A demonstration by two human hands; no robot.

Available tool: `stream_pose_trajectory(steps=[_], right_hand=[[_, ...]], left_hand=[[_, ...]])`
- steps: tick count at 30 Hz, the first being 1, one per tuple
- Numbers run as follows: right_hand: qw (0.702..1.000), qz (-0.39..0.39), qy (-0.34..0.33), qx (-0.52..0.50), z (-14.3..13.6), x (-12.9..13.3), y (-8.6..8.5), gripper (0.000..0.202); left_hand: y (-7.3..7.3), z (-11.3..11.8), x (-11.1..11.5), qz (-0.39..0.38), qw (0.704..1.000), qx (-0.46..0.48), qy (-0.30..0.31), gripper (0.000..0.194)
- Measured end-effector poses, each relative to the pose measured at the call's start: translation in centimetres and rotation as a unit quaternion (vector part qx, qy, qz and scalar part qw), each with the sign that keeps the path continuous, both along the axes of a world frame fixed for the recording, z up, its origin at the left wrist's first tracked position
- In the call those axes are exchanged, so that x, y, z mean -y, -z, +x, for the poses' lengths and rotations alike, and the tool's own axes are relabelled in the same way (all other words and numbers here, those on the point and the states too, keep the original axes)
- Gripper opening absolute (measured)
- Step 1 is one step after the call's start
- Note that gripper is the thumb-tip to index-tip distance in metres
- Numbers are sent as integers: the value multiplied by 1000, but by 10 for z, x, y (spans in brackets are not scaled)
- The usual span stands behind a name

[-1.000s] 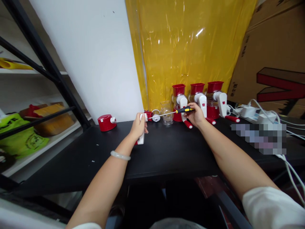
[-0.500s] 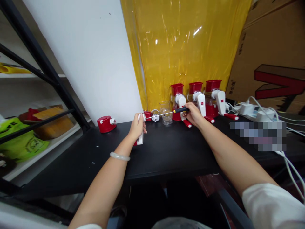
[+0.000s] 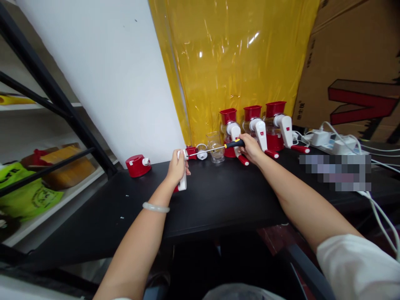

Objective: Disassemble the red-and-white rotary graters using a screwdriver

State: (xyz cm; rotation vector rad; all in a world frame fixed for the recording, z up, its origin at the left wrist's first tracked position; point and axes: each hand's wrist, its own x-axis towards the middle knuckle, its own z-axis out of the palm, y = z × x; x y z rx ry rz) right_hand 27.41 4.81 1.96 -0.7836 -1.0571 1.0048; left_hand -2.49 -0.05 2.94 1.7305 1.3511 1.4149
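My left hand is closed around a white crank handle with a red end, held above the black table. In my right hand is a screwdriver with a black and yellow grip. Its long metal shaft points left, and the tip meets the upper end of the crank handle; the exact contact point is too small to make out. Behind the shaft stand a clear plastic housing, a white ring-shaped part and a red part. A red round base sits to the left.
Three red and white rotary graters with cranks stand in a row at the back right. White chargers and cables lie beyond them. A yellow plastic sheet and a cardboard box rise behind the table. Shelves are at left.
The view has shifted slightly, so the scene sits a little further left. Both hands keep their hold, and the screwdriver stays against the crank handle.
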Motion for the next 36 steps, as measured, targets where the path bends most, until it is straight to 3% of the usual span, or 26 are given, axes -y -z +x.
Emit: stream_pose_trajectory(steps=[3,7,14,19,28,32,36], right_hand=[[998,7,-41,-47,1,5,-2,23],[991,33,-78,-104,0,10,-5,24],[998,10,-19,-61,-1,3,-4,59],[1000,17,-6,15,-1,-4,3,48],[994,13,-80,-79,-2,6,0,33],[994,17,-66,-80,0,4,1,35],[999,12,-36,-28,0,-2,5,51]], left_hand=[[0,0,0,1,1000,-1,-2,29],[-1,0,1,2,1000,-6,3,28],[-1,1,2,-3,1000,11,5,30],[-1,0,-1,-1,1000,25,-1,31],[-1,0,0,-6,1000,26,-1,31],[-1,1,1,-4,1000,21,-4,31],[-3,1,0,-7,1000,30,-7,29]])
